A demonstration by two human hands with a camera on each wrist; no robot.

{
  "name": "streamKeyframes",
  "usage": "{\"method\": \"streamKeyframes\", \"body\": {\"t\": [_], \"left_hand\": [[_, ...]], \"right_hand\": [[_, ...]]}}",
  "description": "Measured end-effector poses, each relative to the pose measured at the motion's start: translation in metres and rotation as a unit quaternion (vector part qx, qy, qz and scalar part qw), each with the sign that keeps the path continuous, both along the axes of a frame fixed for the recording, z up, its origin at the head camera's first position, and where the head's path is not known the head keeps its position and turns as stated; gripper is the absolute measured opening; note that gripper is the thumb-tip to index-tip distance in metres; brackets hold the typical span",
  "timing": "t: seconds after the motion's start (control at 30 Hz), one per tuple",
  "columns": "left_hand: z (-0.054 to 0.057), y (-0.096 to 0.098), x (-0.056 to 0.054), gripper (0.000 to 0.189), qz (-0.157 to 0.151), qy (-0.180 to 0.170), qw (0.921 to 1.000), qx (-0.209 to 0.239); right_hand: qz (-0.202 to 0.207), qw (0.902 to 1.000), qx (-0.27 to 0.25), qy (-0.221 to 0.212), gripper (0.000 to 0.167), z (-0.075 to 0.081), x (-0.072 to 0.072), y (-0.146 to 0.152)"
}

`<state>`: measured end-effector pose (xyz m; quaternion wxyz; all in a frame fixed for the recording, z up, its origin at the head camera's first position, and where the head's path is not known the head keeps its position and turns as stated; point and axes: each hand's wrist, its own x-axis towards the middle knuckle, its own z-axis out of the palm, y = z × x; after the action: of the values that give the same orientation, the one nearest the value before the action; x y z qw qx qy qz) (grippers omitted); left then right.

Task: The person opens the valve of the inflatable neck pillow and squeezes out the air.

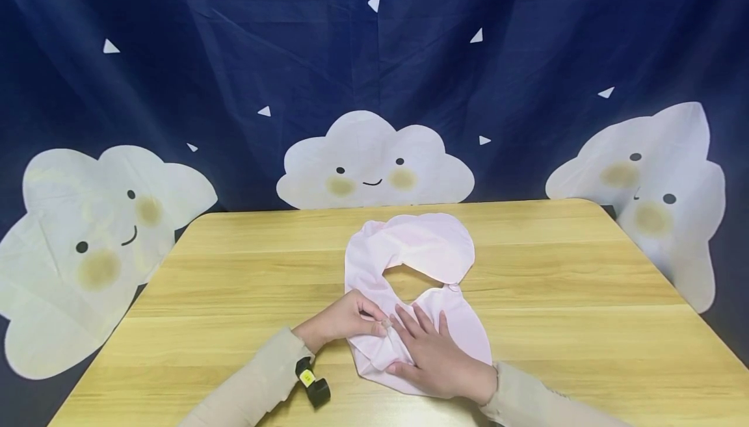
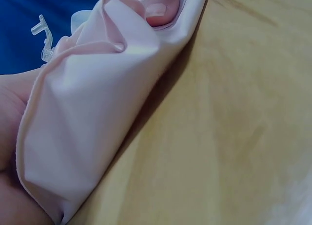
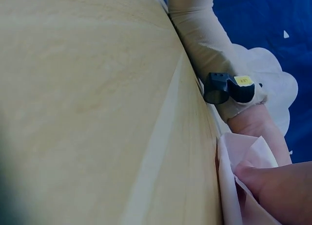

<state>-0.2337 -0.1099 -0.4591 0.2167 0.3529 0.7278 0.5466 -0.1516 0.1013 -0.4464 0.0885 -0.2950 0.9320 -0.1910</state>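
Note:
A pale pink, wrinkled inflatable neck pillow [image 1: 409,238] lies flat and slack on the table, its curved halves meeting at the right. At its near left side my left hand [image 1: 351,316] pinches the pillow beside a small clear air valve [image 2: 45,40]. The valve's little cap stands up in the left wrist view. My right hand [image 1: 439,355] rests spread on the pillow's near half, fingers straight. Beneath its thumb [image 3: 246,174], the fabric rises in a fold in the right wrist view. The left fingertips are partly hidden by cloth in the left wrist view.
The wooden table [image 1: 246,258] reaches back to a dark blue curtain [image 1: 316,43] printed with white clouds. A black wrist device [image 1: 314,385] with a yellow label hangs from the left sleeve [image 1: 251,381].

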Motion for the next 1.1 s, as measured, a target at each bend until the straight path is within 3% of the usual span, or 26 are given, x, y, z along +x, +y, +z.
{"method": "streamKeyframes", "body": {"t": [1.1], "left_hand": [[0.0009,-0.0001,0.0001,0.018,-0.001,0.018,0.9998,-0.01]], "right_hand": [[0.012,0.9998,0.009,0.012,0.057,0.004,-0.0015,0.0003]]}}
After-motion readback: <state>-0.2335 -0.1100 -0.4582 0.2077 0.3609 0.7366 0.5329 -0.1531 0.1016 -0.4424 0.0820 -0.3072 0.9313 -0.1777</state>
